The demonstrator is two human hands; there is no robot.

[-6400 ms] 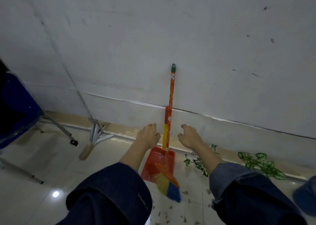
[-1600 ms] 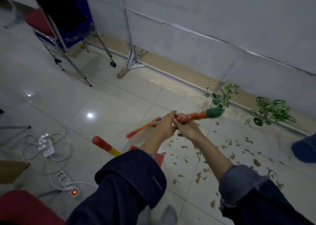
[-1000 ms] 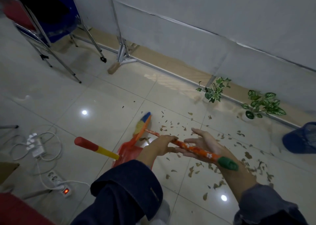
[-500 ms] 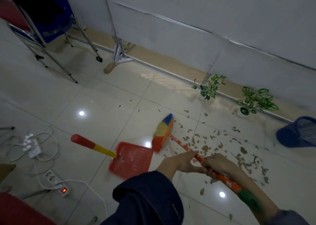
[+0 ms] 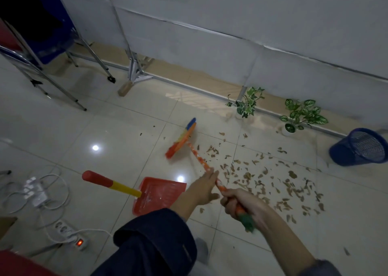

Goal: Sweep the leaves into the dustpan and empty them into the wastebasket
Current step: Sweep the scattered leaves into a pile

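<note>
My right hand grips the orange broom handle near its green end. The broom has a striped orange, yellow and blue head that rests on the tiles beyond my hands. My left hand lies with straight fingers against the handle, just above the right hand. A red dustpan with a yellow and red handle lies on the floor to the left of my left hand. Dry brown leaves are scattered over the tiles to the right of the broom. A blue mesh wastebasket stands at the far right.
Two small potted plants stand along the wall base. A power strip and white cables lie at the lower left. Folding chair legs and a metal stand foot occupy the upper left.
The broom head has swung farther out towards the wall. My left hand has loosened from gripping the handle to lying straight against it. The dustpan has not moved.
</note>
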